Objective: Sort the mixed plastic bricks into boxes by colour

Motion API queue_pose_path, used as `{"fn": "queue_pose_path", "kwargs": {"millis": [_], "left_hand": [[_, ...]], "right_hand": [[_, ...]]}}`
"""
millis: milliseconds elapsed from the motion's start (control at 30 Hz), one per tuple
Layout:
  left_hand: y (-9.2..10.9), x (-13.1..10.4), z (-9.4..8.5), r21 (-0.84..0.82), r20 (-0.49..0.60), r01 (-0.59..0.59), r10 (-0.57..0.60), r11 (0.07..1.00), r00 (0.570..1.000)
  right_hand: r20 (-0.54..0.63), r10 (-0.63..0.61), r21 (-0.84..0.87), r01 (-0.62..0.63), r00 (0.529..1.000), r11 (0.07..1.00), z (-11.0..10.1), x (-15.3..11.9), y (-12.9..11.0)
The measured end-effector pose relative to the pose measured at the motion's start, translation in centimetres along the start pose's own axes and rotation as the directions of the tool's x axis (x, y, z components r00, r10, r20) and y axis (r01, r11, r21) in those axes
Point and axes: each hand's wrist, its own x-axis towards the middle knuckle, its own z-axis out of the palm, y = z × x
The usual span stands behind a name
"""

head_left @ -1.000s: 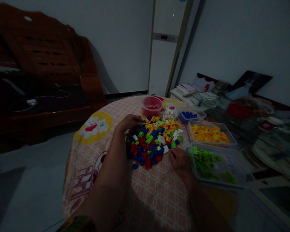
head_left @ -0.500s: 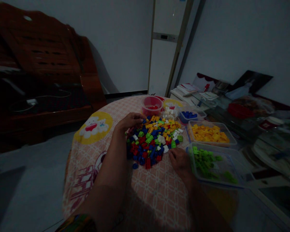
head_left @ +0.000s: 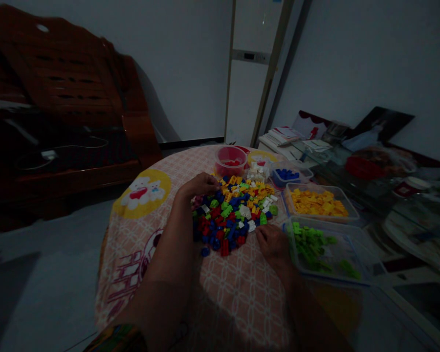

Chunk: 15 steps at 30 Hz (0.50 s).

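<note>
A mixed pile of toy building bricks (head_left: 227,212) in red, blue, green, yellow and white lies on a round table with a patterned cloth (head_left: 238,288). At the far left edge of the pile is my left hand (head_left: 200,186), its fingers bent and close together over the bricks; whatever they hold is hidden. My right hand (head_left: 274,244) rests on the cloth at the pile's right side, fingers curled in, beside a white brick (head_left: 252,226). Its curled fingers hide anything inside them.
Right of the pile stand clear boxes of green bricks (head_left: 311,247), yellow bricks (head_left: 319,203) and blue bricks (head_left: 286,174). Behind it are a pink round tub (head_left: 231,168) and a heap of white bricks (head_left: 258,172). A cluttered glass table (head_left: 374,195) is at the right.
My left hand has shifted slightly to the right and nearer over the pile's far left edge. My right hand has stayed in place.
</note>
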Motion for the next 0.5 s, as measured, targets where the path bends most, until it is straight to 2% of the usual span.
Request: {"fn": "queue_pose_path", "kwargs": {"millis": [200,367,500], "left_hand": [[0.18,0.11,0.14,0.009,-0.122,0.016,-0.015,1.000,0.992],[0.26,-0.21,-0.46,0.019,-0.103,0.071,-0.068,0.997,0.992],[0.68,-0.52,-0.70,0.034,-0.073,0.064,-0.062,0.997,0.995]], "right_hand": [[0.005,0.010,-0.011,-0.010,1.000,1.000,0.10,-0.01,0.07],[-0.007,0.003,-0.013,-0.004,1.000,1.000,0.16,0.02,0.13],[0.023,0.006,-0.027,-0.005,1.000,1.000,0.02,0.06,0.08]]}}
